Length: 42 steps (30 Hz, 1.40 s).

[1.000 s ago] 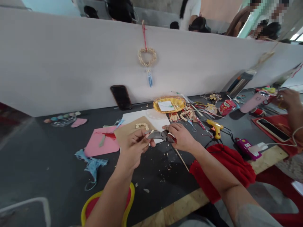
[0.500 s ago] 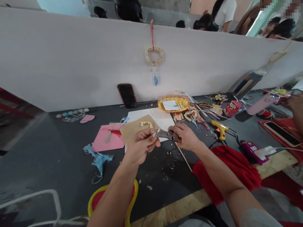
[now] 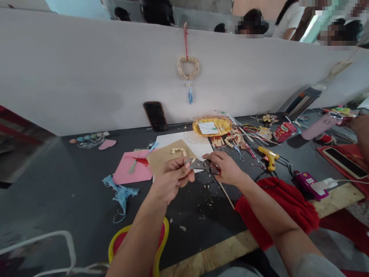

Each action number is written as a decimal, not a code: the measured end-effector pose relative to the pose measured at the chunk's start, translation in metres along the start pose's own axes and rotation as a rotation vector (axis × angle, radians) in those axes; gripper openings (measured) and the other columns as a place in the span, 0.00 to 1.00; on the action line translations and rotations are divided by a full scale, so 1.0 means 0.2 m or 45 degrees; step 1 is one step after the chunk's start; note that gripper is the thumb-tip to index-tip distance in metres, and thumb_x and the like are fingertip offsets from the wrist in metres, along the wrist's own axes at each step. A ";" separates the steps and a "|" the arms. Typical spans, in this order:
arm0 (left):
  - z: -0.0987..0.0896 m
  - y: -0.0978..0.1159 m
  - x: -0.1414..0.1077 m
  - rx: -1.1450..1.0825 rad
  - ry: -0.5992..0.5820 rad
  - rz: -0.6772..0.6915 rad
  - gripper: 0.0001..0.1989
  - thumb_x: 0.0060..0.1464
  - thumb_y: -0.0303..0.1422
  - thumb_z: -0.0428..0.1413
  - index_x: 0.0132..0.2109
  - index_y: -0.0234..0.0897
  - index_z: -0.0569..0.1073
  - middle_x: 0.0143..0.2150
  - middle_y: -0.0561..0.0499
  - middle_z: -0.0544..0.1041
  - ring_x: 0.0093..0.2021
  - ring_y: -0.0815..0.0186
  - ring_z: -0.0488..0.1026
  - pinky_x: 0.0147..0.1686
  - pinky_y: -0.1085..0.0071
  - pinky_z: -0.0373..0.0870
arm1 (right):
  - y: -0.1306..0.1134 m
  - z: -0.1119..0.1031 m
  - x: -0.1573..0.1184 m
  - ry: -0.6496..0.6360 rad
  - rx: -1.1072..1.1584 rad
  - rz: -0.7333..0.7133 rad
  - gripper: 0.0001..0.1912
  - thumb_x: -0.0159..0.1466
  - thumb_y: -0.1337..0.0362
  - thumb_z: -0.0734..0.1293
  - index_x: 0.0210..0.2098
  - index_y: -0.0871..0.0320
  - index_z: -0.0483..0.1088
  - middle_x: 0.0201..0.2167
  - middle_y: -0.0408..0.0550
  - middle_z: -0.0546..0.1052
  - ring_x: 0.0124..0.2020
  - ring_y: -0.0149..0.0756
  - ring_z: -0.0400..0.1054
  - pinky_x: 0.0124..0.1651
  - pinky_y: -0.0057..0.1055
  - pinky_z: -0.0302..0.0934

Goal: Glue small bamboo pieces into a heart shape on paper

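Observation:
My right hand (image 3: 226,167) is wrapped round the handles of a pair of dark metal pliers (image 3: 200,164), whose jaws point left. At the tip of those jaws, my left hand (image 3: 177,175) pinches a small pale piece (image 3: 193,159), mostly hidden by the fingers. Just behind, a curved row of pale beads (image 3: 179,150) lies on a brown sheet (image 3: 161,154). A thin wooden stick (image 3: 226,195) slants down below my right hand; its upper end is hidden. Small pale chips (image 3: 210,204) are scattered on the dark table beneath.
To the left are pink paper (image 3: 131,169) and a blue tassel (image 3: 122,196). A yellow basket (image 3: 198,132) stands behind. At right lie a yellow glue gun (image 3: 268,157), red cloth (image 3: 279,204) and purple power box (image 3: 308,184). A beaded heart (image 3: 188,68) hangs on the white partition.
Both hands keep nearly the same place and grip; the pliers have turned slightly at the left fingertips. The whole view has shifted a little.

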<state>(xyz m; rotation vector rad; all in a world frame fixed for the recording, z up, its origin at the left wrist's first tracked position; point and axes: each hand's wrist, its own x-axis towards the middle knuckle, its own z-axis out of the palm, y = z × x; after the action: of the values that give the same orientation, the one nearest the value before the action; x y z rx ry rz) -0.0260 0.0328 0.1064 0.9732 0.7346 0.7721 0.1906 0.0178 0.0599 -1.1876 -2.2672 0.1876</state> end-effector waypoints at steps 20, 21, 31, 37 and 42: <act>0.01 -0.05 0.02 0.243 0.250 0.314 0.11 0.47 0.37 0.63 0.28 0.33 0.71 0.22 0.50 0.76 0.15 0.78 0.53 0.15 0.77 0.46 | -0.02 -0.01 0.01 -0.071 -0.080 0.152 0.28 0.55 0.74 0.64 0.56 0.61 0.63 0.49 0.57 0.73 0.52 0.48 0.65 0.54 0.45 0.62; 0.01 -0.04 0.02 0.194 0.224 0.285 0.13 0.46 0.37 0.64 0.27 0.33 0.70 0.22 0.50 0.75 0.15 0.78 0.53 0.15 0.77 0.45 | -0.02 -0.01 0.01 -0.072 -0.075 0.149 0.28 0.55 0.74 0.64 0.56 0.61 0.64 0.49 0.57 0.73 0.52 0.48 0.66 0.54 0.45 0.62; 0.01 -0.03 0.02 0.018 0.120 0.166 0.16 0.42 0.36 0.67 0.28 0.33 0.68 0.19 0.49 0.75 0.13 0.81 0.52 0.14 0.80 0.42 | 0.00 0.01 0.00 -0.021 -0.064 0.109 0.29 0.49 0.75 0.63 0.51 0.61 0.67 0.44 0.56 0.75 0.47 0.46 0.69 0.49 0.40 0.64; 0.02 -0.01 0.01 -0.007 0.075 0.119 0.18 0.39 0.37 0.68 0.25 0.32 0.68 0.19 0.49 0.75 0.13 0.82 0.52 0.13 0.81 0.42 | 0.02 0.01 0.01 -0.012 -0.048 0.043 0.27 0.55 0.75 0.62 0.55 0.59 0.64 0.48 0.57 0.74 0.49 0.47 0.67 0.51 0.43 0.63; 0.01 0.00 0.00 -0.058 -0.024 0.026 0.19 0.38 0.37 0.69 0.25 0.32 0.67 0.18 0.50 0.74 0.12 0.83 0.49 0.13 0.81 0.40 | 0.01 0.00 0.01 0.023 -0.016 -0.019 0.24 0.58 0.74 0.61 0.54 0.58 0.64 0.48 0.56 0.74 0.49 0.45 0.67 0.51 0.42 0.63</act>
<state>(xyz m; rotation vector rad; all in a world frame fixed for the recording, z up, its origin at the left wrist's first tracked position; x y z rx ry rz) -0.0249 0.0328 0.1076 0.9469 0.6889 0.7932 0.1908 0.0212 0.0594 -1.1733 -2.2640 0.1563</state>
